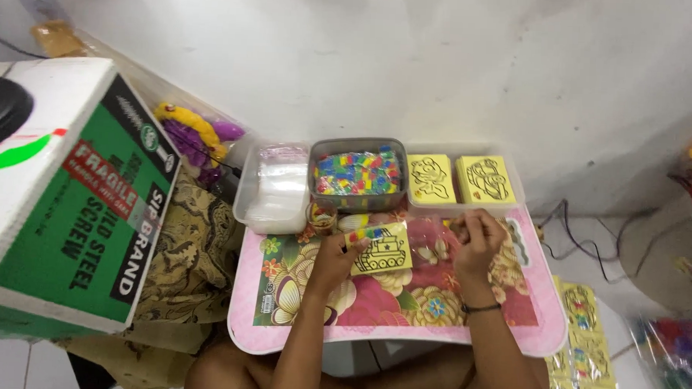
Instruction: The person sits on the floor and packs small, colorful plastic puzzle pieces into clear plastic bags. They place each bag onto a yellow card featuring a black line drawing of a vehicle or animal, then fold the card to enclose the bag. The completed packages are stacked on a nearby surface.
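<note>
My left hand [334,257] holds a yellow card with a black line drawing of a tank [380,252], a strip of small coloured packets along its top edge. The card seems to sit in a clear plastic sleeve [429,239] whose right end my right hand [479,239] pinches. Both hands hover over a small pink table with a flower pattern [373,303]. Just beyond them stands a grey tub of many small coloured packets [358,174].
A clear tray of plastic sleeves [273,186] sits left of the tub, a tray with two yellow drawing cards [461,179] to its right. A large green and white cardboard box [62,200] stands at the left. More yellow cards [586,349] lie on the floor at the right.
</note>
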